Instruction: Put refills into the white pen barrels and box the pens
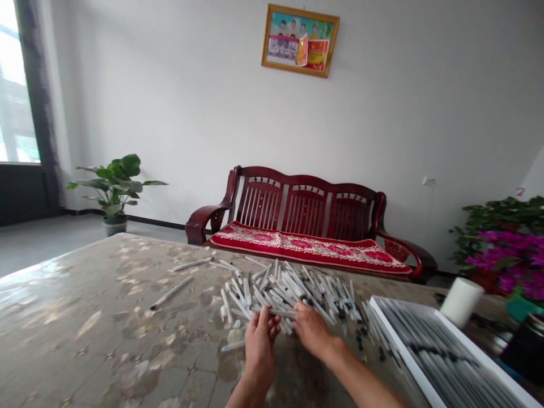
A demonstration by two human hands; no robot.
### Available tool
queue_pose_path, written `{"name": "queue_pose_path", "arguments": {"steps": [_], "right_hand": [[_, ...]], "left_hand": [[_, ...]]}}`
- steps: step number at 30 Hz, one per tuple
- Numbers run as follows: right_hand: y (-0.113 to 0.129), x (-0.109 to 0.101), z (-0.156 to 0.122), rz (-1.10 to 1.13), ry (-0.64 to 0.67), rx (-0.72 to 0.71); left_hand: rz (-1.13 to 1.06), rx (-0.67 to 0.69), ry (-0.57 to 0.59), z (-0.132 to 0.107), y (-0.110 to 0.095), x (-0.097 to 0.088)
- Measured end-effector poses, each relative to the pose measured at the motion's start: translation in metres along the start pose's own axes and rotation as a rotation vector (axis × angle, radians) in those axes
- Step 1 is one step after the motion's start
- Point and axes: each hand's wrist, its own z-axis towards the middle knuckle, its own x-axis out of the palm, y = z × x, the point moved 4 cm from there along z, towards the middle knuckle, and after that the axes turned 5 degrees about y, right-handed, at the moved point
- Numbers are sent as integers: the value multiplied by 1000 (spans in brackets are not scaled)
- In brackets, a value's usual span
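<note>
Two bare hands meet at the near edge of a brown marbled glossy table (pixel 85 328), just in front of a loose pile of thin white plastic tubes with dark tips (pixel 297 283). The left hand (pixel 260 343) curls its fingers up and pinches one end of a single thin white tube (pixel 282 312), which lies level between the hands, at the near rim of the pile. The right hand (pixel 311 330) lies back up with its fingers bent down over the tube's other end; whether they grip it I cannot tell. A few stray white tubes (pixel 170 293) lie apart to the left on the table. To the right sits a flat white-rimmed tray filled with rows of tubes (pixel 446 357), and a white paper cup (pixel 461 302) stands just beyond it. Behind the table stands a dark red wooden bench sofa with a red patterned cushion (pixel 306 209).
</note>
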Motion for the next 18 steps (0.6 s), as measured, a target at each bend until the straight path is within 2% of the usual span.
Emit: {"name": "queue_pose_path", "arguments": {"steps": [4, 8, 10, 13, 15, 18], "right_hand": [[4, 5, 0, 2, -34, -26], [-10, 14, -9, 143, -156, -35], [-25, 14, -15, 360, -262, 55], [-44, 12, -26, 896, -401, 185], [-49, 8, -32, 1203, -472, 208], [-47, 2, -39, 1390, -542, 222]], "left_hand": [[25, 22, -31, 4, 1, -2], [60, 18, -36, 6, 5, 0], [77, 6, -31, 6, 8, 1], [98, -14, -18, 5, 12, 2], [104, -24, -10, 4, 14, 3], [113, -36, -5, 3, 16, 3]]}}
